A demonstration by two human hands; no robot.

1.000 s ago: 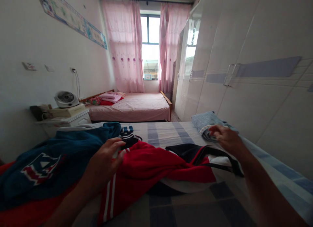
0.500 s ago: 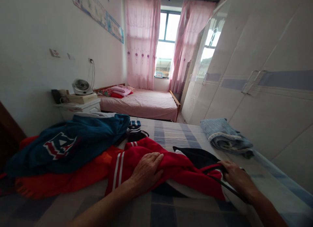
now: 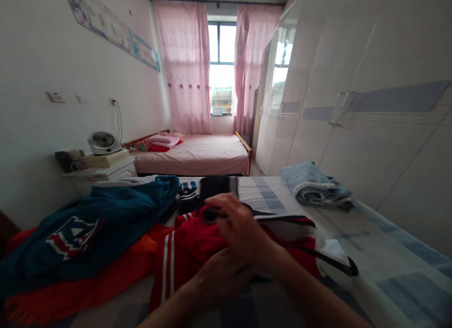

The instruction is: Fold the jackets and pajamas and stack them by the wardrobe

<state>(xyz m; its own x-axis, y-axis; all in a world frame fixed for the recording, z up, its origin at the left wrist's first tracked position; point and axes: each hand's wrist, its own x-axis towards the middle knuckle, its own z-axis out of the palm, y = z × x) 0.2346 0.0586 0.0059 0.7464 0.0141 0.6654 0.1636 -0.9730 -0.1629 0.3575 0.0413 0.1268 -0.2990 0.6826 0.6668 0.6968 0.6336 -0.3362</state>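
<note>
A red jacket (image 3: pixel 197 243) with white stripes and black and white parts lies on the checked bedsheet. My left hand (image 3: pixel 226 271) lies low on its red cloth, fingers stretched to the right and partly hidden under my right wrist. My right hand (image 3: pixel 240 224) crosses above it, blurred, with curled fingers at a dark part of the jacket. Just beyond those fingers a black piece of cloth (image 3: pixel 217 187) stands out. A black-edged white part (image 3: pixel 334 255) of the jacket spreads to the right.
On the left, a teal garment (image 3: pixel 116 215) with a letter patch lies over an orange garment (image 3: pixel 95 285). Dark striped cloth (image 3: pixel 187 196) lies beside the jacket. Folded light-blue denim (image 3: pixel 314 184) rests at the right. White wardrobes (image 3: pixel 353 154) line the right side.
My right hand has moved left from the jacket's right side, across to my left hand, and black cloth now shows beyond it. The view has shifted right.
</note>
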